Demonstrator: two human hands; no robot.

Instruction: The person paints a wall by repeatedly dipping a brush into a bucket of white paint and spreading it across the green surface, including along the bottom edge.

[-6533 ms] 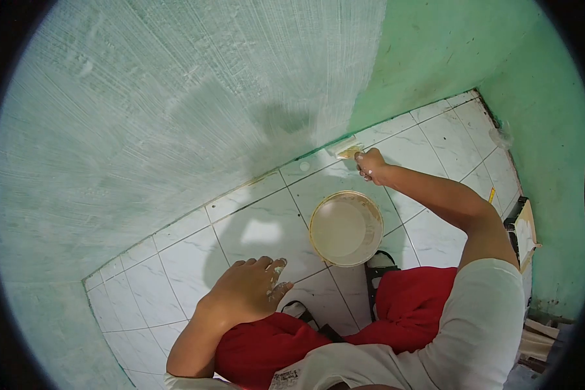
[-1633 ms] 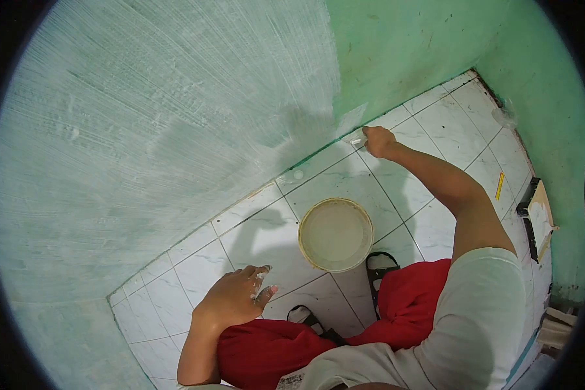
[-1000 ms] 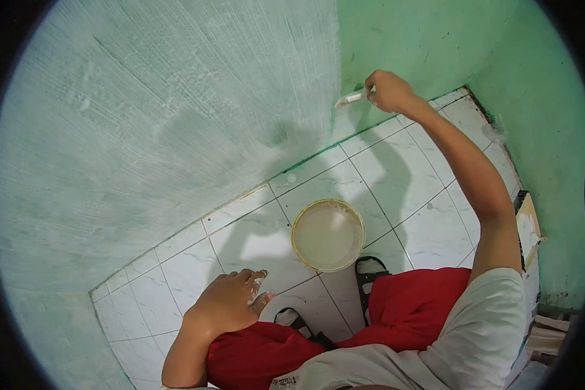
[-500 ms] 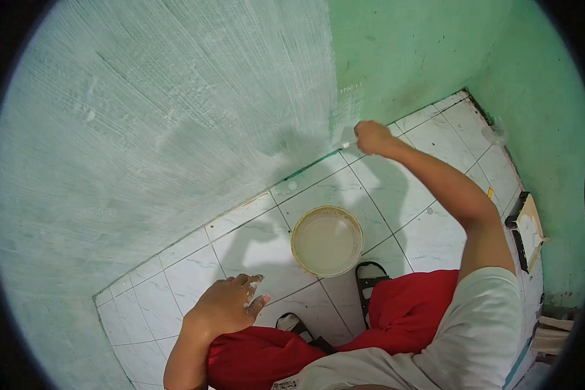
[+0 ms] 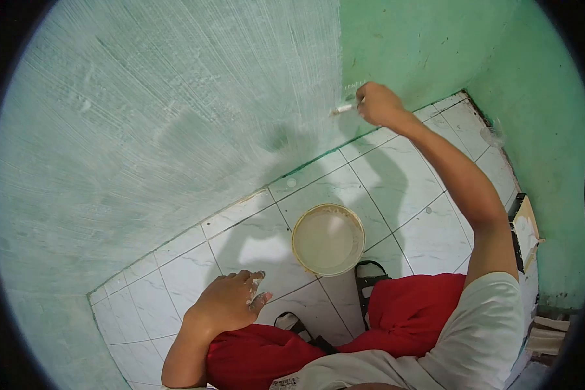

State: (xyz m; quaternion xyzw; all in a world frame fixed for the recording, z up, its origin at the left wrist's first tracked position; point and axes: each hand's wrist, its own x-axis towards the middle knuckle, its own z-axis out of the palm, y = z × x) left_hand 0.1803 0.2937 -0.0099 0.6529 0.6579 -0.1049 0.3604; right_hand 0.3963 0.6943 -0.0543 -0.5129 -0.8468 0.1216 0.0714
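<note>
Near the low part of the wall (image 5: 240, 78), my right hand (image 5: 379, 105) is closed around a paintbrush (image 5: 346, 108). Its bristles point left, right at the edge between the whitish coated area and the bare green. My left hand (image 5: 227, 302) rests over my left knee, thumb apart from the loosely bent fingers, with white paint smeared on them. Between my hands and feet stands a round tub (image 5: 329, 240) of whitish liquid on the floor.
White tiles (image 5: 429, 231) cover the floor up to the wall. A black-edged tray or box with white smears (image 5: 525, 234) leans at the right wall. A crumpled clear plastic piece (image 5: 493, 135) lies near the corner. My sandalled feet (image 5: 370, 279) are close to the tub.
My right hand has moved up the wall with the paintbrush, away from the floor edge. My left hand and the tub stay about where they were.
</note>
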